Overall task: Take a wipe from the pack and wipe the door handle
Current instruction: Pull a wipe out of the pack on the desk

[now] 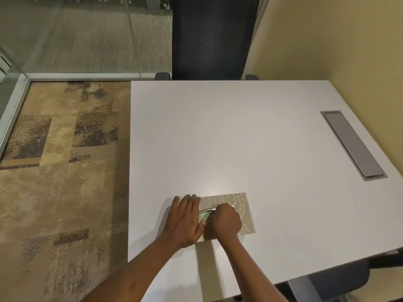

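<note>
My left hand [188,219] lies flat, fingers loose, on the patterned board [238,205] on the white table [250,138]. At its 3 o'clock my right hand [225,219] is fisted over the metal door handle [206,211]; whether it holds a wipe I cannot tell. No writing is readable. At 12 o'clock stands a mesh chair [213,35].

No readable text, label, brand, number or sign appeared anywhere; the pictures showed only plain or patterned surfaces without lettering.
</note>
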Demonstrator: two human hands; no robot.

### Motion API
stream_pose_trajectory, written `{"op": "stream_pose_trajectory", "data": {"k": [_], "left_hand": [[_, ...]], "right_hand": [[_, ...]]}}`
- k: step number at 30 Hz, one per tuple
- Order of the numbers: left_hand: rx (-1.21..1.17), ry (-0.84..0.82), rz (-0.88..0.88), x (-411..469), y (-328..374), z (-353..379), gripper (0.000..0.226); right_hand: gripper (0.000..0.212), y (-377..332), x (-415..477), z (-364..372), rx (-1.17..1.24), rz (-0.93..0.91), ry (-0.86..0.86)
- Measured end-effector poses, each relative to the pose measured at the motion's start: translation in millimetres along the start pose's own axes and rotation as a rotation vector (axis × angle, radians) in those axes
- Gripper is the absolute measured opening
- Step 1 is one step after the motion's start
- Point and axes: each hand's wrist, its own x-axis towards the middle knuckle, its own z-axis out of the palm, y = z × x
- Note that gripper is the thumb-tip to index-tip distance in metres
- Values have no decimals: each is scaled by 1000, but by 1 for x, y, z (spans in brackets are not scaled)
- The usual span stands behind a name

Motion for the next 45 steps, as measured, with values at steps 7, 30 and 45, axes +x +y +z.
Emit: {"op": "stream_pose_trajectory", "data": {"k": [7,30,45], "left_hand": [[21,7,6,-1,0,1,63],[-43,462,131,-21,3,-108,8],[44,717,-425,-282,-63,-294,32]], "right_hand": [[32,15,-4,-27,323,-40,-42],[25,-14,-56,-142,935,-439,-407],[33,-198,-277,-102,545,-1376,-728]]}}
